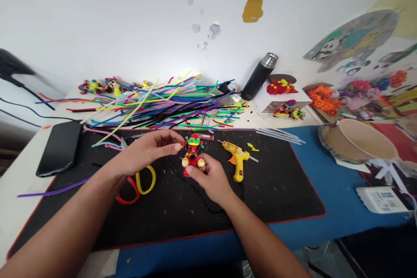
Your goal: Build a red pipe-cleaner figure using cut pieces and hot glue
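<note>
the pipe-cleaner figure (193,153) sits upright over the back middle of the black mat (276,195), between both hands. the left hand (151,150) pinches its upper side with narrowed fingertips, and the right hand (211,178) grips its base from below. a glue gun (238,158) lies on the mat, just right of the figure.

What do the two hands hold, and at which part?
A small pipe-cleaner figure. The right hand grips its lower part; the left hand pinches its upper side with the fingertips.
</note>
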The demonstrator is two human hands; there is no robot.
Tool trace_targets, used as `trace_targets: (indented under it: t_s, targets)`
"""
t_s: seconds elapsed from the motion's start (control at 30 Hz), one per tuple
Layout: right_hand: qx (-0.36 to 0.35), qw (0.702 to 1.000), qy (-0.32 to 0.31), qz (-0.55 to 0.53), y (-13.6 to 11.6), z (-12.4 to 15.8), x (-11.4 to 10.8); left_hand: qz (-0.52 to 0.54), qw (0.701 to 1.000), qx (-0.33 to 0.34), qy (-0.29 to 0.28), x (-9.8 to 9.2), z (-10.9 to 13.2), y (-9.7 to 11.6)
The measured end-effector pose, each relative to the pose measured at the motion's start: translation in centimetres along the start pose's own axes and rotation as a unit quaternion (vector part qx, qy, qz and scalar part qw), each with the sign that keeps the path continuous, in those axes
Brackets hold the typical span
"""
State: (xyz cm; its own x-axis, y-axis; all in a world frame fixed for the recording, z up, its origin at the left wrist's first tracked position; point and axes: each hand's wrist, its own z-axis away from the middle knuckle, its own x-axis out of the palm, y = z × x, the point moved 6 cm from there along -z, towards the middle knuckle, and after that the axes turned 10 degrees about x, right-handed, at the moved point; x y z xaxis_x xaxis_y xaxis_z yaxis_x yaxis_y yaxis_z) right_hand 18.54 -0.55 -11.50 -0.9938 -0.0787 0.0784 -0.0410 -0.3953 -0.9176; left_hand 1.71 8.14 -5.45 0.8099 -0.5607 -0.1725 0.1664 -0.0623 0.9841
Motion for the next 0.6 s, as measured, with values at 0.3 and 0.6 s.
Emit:
trace_targets:
  t_s: [0.3,0.6]
  targets:
    - [0.004,1.000,-0.003,-0.011,-0.1,0.1,0.1,-0.078,0.996,0.022,-0.025,0.1,0.0,-0.1]
    - [0.010,1.000,-0.012,-0.002,-0.3,0.2,0.3,-0.062,0.998,0.018,-0.005,-0.3,-0.1,-0.6]
